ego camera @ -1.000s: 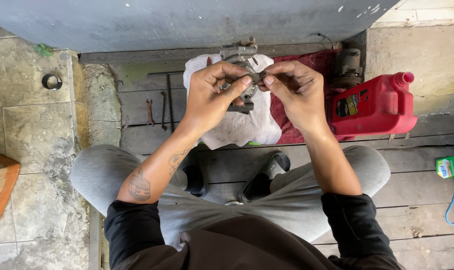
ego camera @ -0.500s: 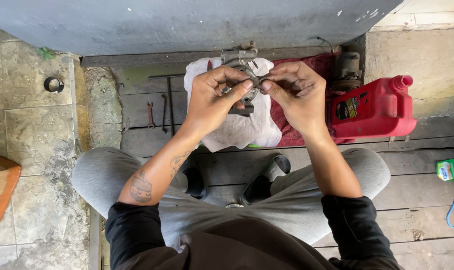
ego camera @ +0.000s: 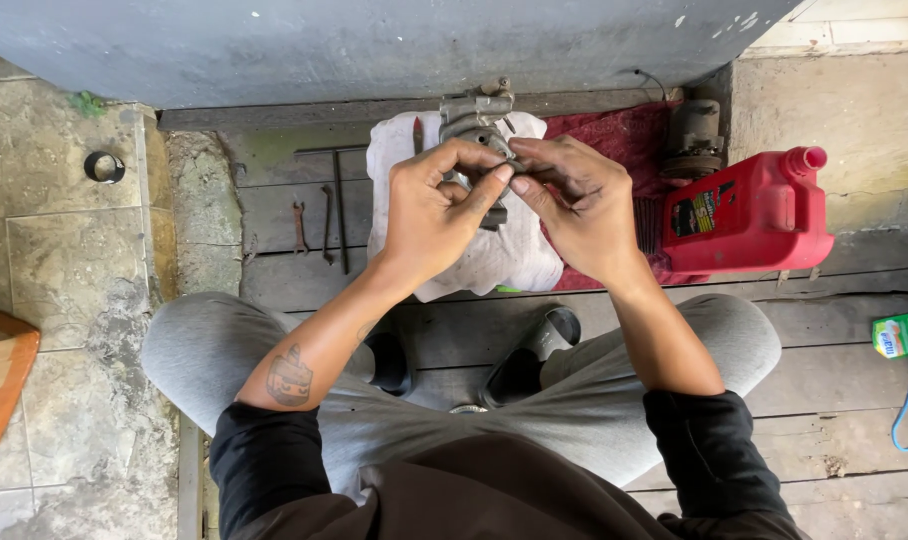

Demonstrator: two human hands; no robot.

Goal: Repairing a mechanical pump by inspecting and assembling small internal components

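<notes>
My left hand [ego camera: 436, 205] and my right hand [ego camera: 574, 205] meet fingertip to fingertip above a white cloth [ego camera: 494, 255]. Between them I hold a small grey metal engine part [ego camera: 474, 115], with its top sticking out beyond my fingers. Thumb and fingers of both hands pinch something small at the part's middle; what it is stays hidden by my fingers. I sit on the floor with knees apart in grey trousers and black sleeves.
A red plastic jug [ego camera: 749, 212] stands at the right on a dark red rag [ego camera: 624, 135], with a rusty cylindrical part [ego camera: 690, 140] behind it. Wrenches and a rod [ego camera: 319, 205] lie on the planks at left. A black ring [ego camera: 104, 166] rests on the tiles, a green packet [ego camera: 902, 333] at far right.
My hands with the metal part have drifted slightly upward and closer together; fingertips have shifted on the part. Nothing was let go.
</notes>
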